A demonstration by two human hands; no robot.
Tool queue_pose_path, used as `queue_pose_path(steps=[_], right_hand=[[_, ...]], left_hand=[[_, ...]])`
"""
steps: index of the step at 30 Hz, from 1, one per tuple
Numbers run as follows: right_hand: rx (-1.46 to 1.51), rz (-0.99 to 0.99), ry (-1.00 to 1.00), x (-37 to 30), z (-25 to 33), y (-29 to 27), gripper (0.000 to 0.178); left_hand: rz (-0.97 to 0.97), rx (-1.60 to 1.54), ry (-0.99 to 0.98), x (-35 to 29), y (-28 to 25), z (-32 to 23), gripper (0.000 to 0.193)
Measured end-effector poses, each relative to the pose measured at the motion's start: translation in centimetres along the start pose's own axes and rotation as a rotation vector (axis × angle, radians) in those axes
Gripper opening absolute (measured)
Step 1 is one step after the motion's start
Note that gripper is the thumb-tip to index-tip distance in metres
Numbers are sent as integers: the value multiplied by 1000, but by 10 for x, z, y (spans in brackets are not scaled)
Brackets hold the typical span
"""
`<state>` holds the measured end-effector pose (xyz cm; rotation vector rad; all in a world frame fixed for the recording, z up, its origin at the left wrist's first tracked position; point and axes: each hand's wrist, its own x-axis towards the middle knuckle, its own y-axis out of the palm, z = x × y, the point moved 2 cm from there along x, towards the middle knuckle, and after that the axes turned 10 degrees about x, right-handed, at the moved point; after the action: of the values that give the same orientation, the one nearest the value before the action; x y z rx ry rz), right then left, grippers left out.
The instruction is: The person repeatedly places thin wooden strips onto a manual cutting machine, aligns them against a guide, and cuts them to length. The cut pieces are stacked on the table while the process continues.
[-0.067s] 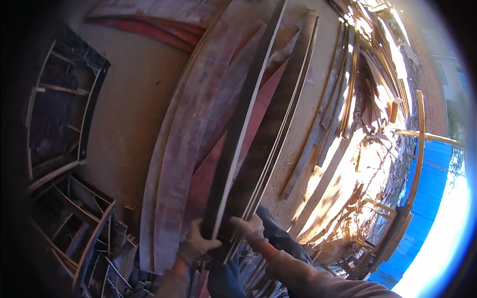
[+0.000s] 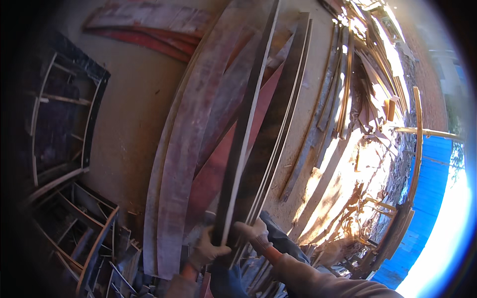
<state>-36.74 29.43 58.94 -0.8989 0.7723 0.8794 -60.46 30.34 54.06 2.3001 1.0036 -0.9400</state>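
Observation:
Both my hands wear pale work gloves and grip the near ends of long, dark, narrow boards held on edge. My left hand (image 2: 207, 248) is closed around the left dark board (image 2: 243, 121), its thumb across the pale edge. Close beside it, my right hand (image 2: 252, 232) is closed on the right-hand dark boards (image 2: 268, 134), which lie together with pale edges showing. The boards run away from me and slightly right, their far ends apart. Under and left of them lies a stack of wide reddish-brown panels (image 2: 184, 149).
Framed panels (image 2: 87, 124) and curved frame pieces (image 2: 94, 243) stand at the left. Red sheets (image 2: 149, 27) lie at the far left. Long strips (image 2: 318, 114) and sunlit scrap wood (image 2: 387, 99) lie to the right, before a blue sheet wall (image 2: 430, 179).
The dark boards and both hands sit slightly lower in the picture, and the boards' far ends have shifted a little left. The whole view has also moved slightly. Both grips stay closed.

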Motion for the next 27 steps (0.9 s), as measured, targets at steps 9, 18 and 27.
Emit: queue_pose_path(steps=[9, 18, 27], right_hand=[[-118, -95, -307, -168, 90, -193, 72], [731, 355, -600, -224, 170, -295, 113], [780, 331, -397, -238, 208, -390, 118]], left_hand=[[368, -376, 24, -93, 171, -218, 63], [267, -600, 1, -170, 261, -390, 35], [102, -384, -223, -205, 337, -492, 45]])
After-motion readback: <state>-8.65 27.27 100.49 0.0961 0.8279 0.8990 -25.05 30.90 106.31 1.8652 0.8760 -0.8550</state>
